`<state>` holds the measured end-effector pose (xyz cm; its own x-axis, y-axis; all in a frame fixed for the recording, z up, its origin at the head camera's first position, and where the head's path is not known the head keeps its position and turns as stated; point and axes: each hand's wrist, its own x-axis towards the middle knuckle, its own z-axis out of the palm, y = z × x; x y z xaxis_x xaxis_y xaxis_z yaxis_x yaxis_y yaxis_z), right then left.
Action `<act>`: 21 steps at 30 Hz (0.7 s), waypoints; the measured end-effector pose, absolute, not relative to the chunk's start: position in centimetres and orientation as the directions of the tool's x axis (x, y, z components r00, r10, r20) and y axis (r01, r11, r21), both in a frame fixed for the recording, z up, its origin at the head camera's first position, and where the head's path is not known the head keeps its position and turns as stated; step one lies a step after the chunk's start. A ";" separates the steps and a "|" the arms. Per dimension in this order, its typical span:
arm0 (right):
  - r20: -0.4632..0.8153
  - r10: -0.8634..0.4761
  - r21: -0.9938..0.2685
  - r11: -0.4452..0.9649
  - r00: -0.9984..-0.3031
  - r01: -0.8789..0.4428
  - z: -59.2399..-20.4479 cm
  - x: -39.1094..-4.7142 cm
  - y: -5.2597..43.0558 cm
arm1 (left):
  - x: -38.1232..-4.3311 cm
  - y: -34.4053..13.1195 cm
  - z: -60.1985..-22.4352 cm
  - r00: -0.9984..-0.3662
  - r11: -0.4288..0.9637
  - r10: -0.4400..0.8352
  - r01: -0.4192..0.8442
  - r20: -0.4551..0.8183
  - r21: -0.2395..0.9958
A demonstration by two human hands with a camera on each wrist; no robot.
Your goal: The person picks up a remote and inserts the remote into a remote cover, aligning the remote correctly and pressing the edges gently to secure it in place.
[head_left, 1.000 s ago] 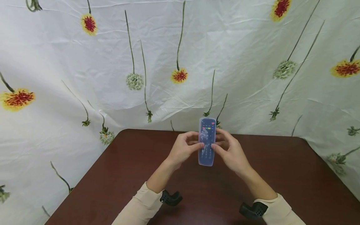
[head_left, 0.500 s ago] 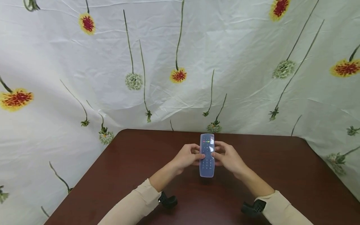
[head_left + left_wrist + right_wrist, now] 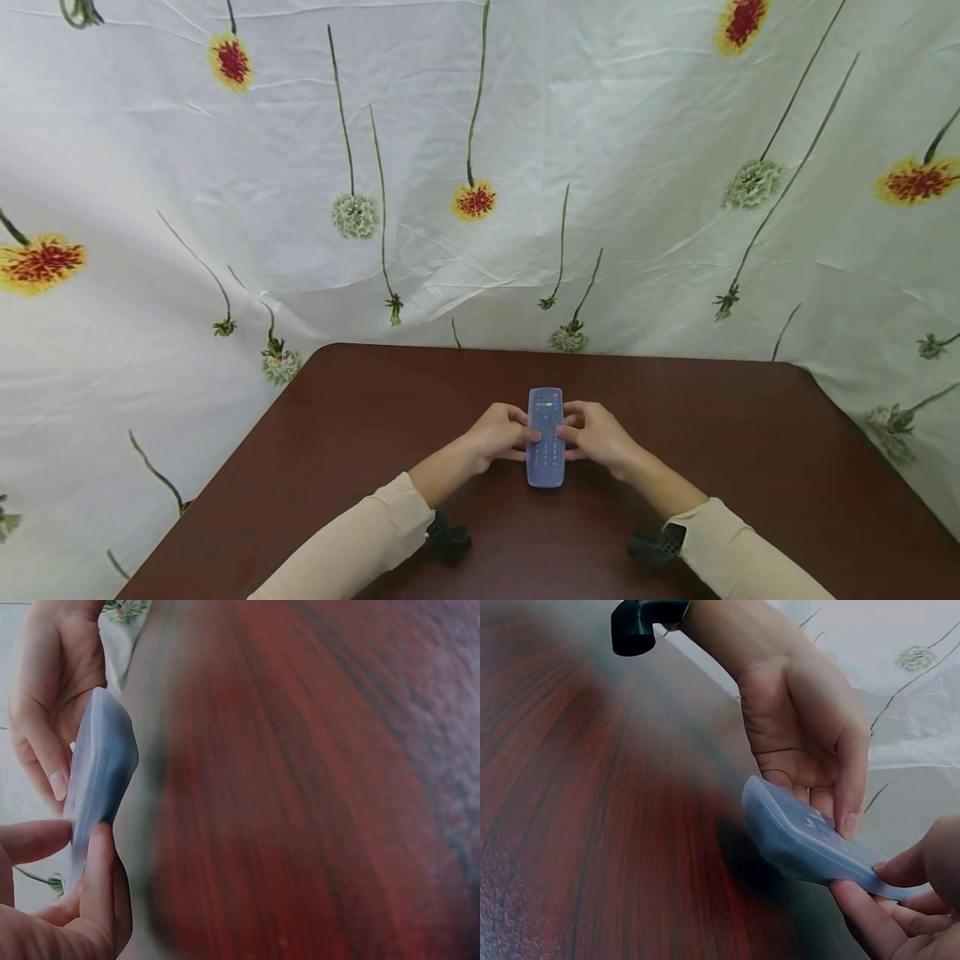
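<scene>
A white cloth printed with long-stemmed flowers (image 3: 472, 200) hangs behind a dark reddish-brown surface (image 3: 750, 467) that fills the lower half of the head view. Just below the middle of that frame lies a remote control (image 3: 546, 437) in a clear bluish cover, long axis pointing away from the person, low over the surface or resting on it; I cannot tell which. The left hand (image 3: 501, 433) holds its left edge and the right hand (image 3: 600, 435) its right edge, each grip closed around the remote with thumb on top and fingers curled beneath. Cream sleeves (image 3: 360, 542) cover both forearms, and a black wrist mount (image 3: 450, 537) sits at each cuff.

In the left wrist view the remote control (image 3: 101, 761) shows edge-on at the left of the frame. The left hand (image 3: 60, 900) pinches it from the lower left corner, while the right hand (image 3: 52, 682) cups it from the upper left. The surface (image 3: 315, 795) is a blurred red wood grain on the right.

In the right wrist view the remote control (image 3: 810, 844) sits right of centre, tilted, over the surface (image 3: 592, 825). The left hand (image 3: 810, 742) grips it from above, thumb on its face; the right hand (image 3: 900, 907) holds it from the lower right corner.
</scene>
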<state>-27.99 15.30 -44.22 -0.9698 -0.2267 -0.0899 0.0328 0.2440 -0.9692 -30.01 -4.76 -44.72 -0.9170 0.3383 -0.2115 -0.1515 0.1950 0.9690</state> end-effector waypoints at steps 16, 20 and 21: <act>-0.169 -0.244 -0.941 0.329 -0.955 0.083 -44.7 -27.8 14.8 | -29.9 -4.9 -45.1 -0.903 0.297 0.364 -0.121 -0.229 0.947; -0.181 -0.207 -0.921 0.378 -0.962 0.092 -44.6 -27.9 14.5 | -29.9 -4.8 -45.1 -0.914 0.333 0.339 -0.105 -0.223 0.937; -0.183 -0.198 -0.917 0.389 -0.963 0.094 -44.6 -27.9 14.5 | -30.0 -4.7 -45.1 -0.916 0.339 0.332 -0.105 -0.223 0.935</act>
<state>-27.89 14.52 -44.59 -0.9630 -0.1984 -0.1826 0.0937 0.3889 -0.9165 -29.96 -4.74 -45.08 -0.9164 0.3322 -0.2232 -0.1050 0.3385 0.9351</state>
